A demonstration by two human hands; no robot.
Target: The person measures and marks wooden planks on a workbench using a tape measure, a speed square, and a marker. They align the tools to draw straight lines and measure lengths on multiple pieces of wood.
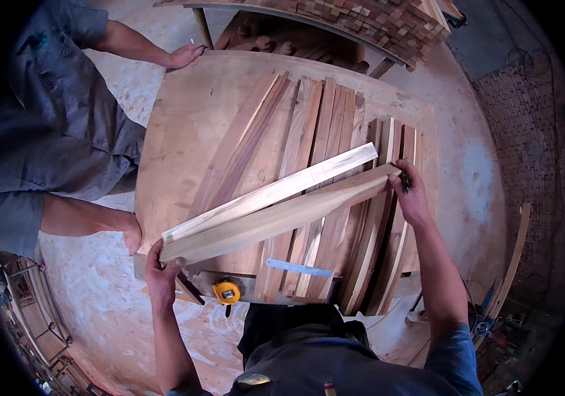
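Observation:
A pale wooden board (282,215) lies slantwise across several planks, raised toward the right. My left hand (161,272) is closed on its near left end, thumb on the top. Around its far right end my right hand (412,195) is closed, with a small dark object (406,181) at the fingers, too small to name. Just beyond this board rests a lighter board (276,190) with faint marks across it. Under both, brown planks (301,135) lie side by side on the wooden table (170,155).
A metal ruler (299,268) and a yellow tape measure (226,292) lie near the table's front edge. At the left a co-worker stands, one hand (185,57) on the far corner, the other (132,232) at the table's left edge. Stacked wood blocks (388,30) sit on another table behind.

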